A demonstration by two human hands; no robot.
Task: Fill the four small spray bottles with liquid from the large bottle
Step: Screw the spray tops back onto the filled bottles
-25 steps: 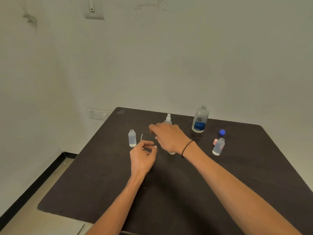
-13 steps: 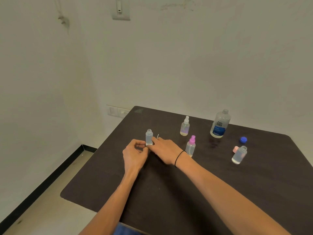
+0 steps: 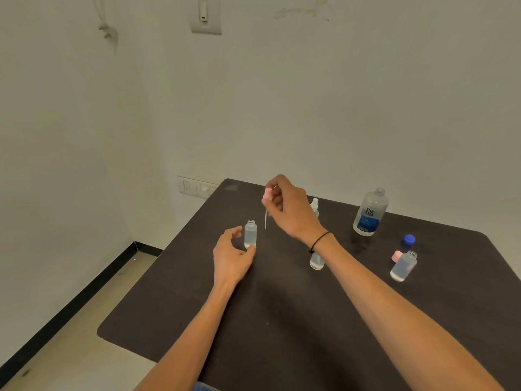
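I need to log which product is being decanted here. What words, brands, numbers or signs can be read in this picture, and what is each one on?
"re-nu": set on two lines on the clear upper part of the large bottle.
Small print on the large bottle's blue label: too small and blurred to read.
The small bottles, the blue cap, the wall switch plate and the sockets show no readable text.

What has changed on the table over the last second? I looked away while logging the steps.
The right hand picked up the pink spray top from beside the open bottle and lifted it; its tube hangs above the table. The left hand moved to the bottle's base, fingers loosely around it. The large bottle, blue cap and the other small bottles stayed put.
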